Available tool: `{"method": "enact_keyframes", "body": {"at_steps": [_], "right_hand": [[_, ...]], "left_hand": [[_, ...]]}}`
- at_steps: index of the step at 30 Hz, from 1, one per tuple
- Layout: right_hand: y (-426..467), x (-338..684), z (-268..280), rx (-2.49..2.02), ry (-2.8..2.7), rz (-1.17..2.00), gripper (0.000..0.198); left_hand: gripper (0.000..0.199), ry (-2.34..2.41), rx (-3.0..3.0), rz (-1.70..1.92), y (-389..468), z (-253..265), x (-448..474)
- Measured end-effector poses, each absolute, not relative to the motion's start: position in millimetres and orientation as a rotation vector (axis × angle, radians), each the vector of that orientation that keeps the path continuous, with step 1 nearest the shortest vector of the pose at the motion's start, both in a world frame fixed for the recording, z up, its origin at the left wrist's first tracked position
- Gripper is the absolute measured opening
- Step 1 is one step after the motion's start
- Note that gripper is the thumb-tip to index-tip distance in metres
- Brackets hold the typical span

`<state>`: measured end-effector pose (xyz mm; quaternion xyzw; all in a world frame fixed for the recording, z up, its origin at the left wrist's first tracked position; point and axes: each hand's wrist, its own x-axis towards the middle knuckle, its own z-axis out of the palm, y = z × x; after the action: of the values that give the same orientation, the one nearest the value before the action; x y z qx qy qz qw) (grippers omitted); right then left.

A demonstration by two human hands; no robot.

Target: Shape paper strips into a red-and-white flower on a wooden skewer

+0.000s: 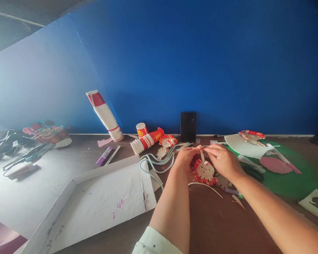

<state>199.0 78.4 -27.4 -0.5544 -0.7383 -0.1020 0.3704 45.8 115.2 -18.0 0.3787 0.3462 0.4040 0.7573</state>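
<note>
A cut paper cup [205,171] has its sides sliced into red strips that curl outward round a pale, round base with dark spots. My left hand [186,158] is closed at its left edge. From the top of the cup rises a pale narrow strip [202,156], with the fingertips of both hands pinched together at its upper end. My right hand [224,160] comes in from the right, thumb and forefinger closed on that strip. The fingers partly hide the exact grip. Another cut cup [167,141] with red curls lies behind my left hand.
A white box lid [100,201] lies left of my left arm, with a pale blue cable [159,160] across its corner. Behind are stacked paper cups [106,118], a fallen cup stack [147,141] and an upright black phone [188,127]. Paper scraps surround a green sheet [294,180].
</note>
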Motion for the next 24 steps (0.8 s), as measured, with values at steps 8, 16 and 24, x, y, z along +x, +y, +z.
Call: {"method": "enact_keyframes", "body": {"at_steps": [8,16,24], "right_hand": [[79.2,200.2,-29.5,-1.488,-1.854,-0.166,0.024],[79.1,200.1,-24.9,-1.441,-1.844,-0.234,0.029],[70.3,194.0,-16.5,-1.75,-1.679,-0.198,0.036]], "left_hand": [[0.023,0.852,0.898,0.91,118.0,-21.8,51.7],[0.014,0.995,0.985,0.993,117.5,-20.6,55.6],[0.021,1.053,0.936,1.059,122.5,-27.0,57.0]]}}
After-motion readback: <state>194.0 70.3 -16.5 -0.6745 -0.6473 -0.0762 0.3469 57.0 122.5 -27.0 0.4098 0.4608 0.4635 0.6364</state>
